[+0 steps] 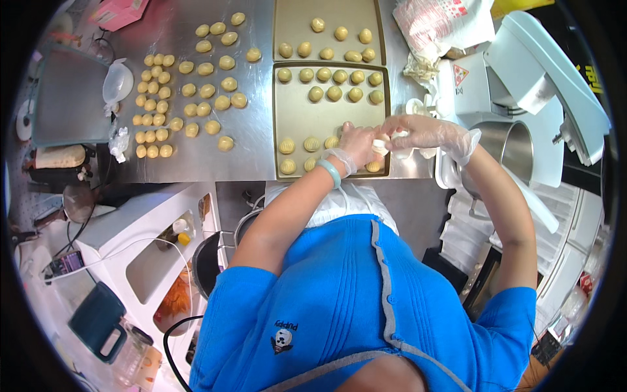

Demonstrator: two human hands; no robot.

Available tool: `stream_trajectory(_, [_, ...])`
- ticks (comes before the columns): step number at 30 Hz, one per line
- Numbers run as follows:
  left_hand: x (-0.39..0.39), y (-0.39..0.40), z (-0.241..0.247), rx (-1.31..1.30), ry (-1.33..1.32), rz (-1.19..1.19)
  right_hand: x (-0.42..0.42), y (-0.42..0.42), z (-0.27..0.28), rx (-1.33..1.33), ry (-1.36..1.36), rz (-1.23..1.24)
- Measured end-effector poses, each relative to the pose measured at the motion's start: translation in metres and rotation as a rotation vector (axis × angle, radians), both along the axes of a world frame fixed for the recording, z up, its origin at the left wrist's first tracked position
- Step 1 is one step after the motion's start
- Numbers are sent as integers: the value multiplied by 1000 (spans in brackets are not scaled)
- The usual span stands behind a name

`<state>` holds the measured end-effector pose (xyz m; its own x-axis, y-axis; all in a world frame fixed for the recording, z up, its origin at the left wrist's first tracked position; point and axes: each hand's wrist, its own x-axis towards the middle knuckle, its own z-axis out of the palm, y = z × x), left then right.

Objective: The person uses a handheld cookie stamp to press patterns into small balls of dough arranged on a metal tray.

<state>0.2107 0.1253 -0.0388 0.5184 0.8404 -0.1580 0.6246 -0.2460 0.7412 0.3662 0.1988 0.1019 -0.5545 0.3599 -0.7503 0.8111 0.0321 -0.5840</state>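
Both my hands wear clear plastic gloves and meet over the right side of the near baking tray (323,115). My left hand (360,144) and my right hand (409,133) hold a small white plastic mold (379,146) between them; what is inside it cannot be made out. Ridged, shell-like dough pieces (287,145) lie in the tray's near rows, partly hidden by my left hand. Smooth dough balls (334,93) sit in two rows at its far end. White plastic pieces (404,149) lie behind my right hand, beside the tray.
More dough balls (205,90) stand in groups on the steel table (254,117) at left. A second baking tray (325,32) with balls adjoins the near one. A stand mixer (543,83) with a steel bowl (517,147) stands at right, near a plastic bag (443,24).
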Motion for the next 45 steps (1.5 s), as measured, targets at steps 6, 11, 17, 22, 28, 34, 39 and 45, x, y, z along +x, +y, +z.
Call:
stream_trajectory(6, [-1,-4,-7,-23,-61,29,6,20,-41,-419,62,123])
stream_trajectory(11, [-8,-9,7,33,-16,104,12,23,-52,-516,170,146])
stream_trajectory(17, [-56,-18,38,236,-149,325,15,25,-53,-613,153,60])
stream_trajectory(22, [-115,-43,53,256,-263,500,9,22,-44,-604,160,-22])
stream_trajectory(28, [-148,-79,46,122,-204,642,8,17,-40,-457,225,-20])
stream_trajectory(34, [-152,-89,36,160,-204,647,9,11,-37,-374,223,-68])
stream_trajectory(39, [-146,-82,33,187,-251,609,7,9,-22,-343,224,-91])
stream_trajectory(45, [-147,-84,43,196,-241,622,10,26,57,-174,374,-121])
